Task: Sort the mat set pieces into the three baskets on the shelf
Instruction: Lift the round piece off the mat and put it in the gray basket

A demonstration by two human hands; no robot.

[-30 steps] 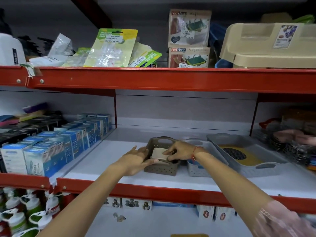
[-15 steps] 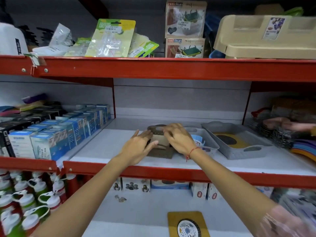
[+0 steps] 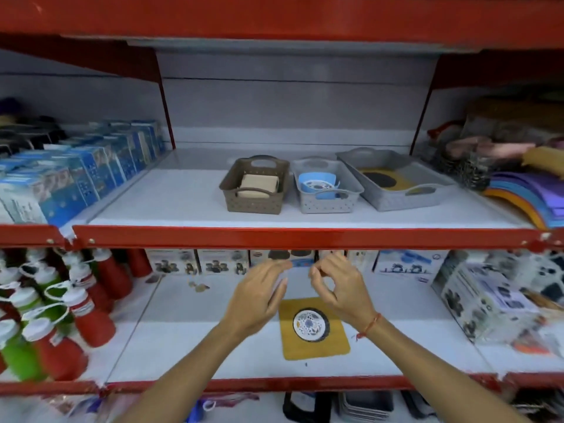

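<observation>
Three baskets stand side by side on the middle shelf. The brown basket [image 3: 254, 203] holds beige square pieces [image 3: 258, 184]. The small grey basket [image 3: 328, 204] holds blue round pieces [image 3: 317, 181]. The large grey tray basket [image 3: 393, 199] holds a yellow mat with a dark disc [image 3: 380, 180]. On the lower shelf lies a yellow square mat [image 3: 314, 346] with a round patterned coaster [image 3: 311, 325] on top. My left hand [image 3: 259, 296] and my right hand [image 3: 341, 285] hover just above that mat, fingers apart, holding nothing.
Blue boxes [image 3: 76, 175] fill the middle shelf's left side; coloured mats [image 3: 531, 193] lie at the right. On the lower shelf, red and green bottles [image 3: 55, 315] crowd the left, boxed goods [image 3: 485, 300] stand at the right and along the back. A red shelf edge [image 3: 274, 236] runs above my hands.
Both hands left the brown basket and came down to the lower shelf above the yellow mat. The view tilted downward. The beige pieces stay in the brown basket.
</observation>
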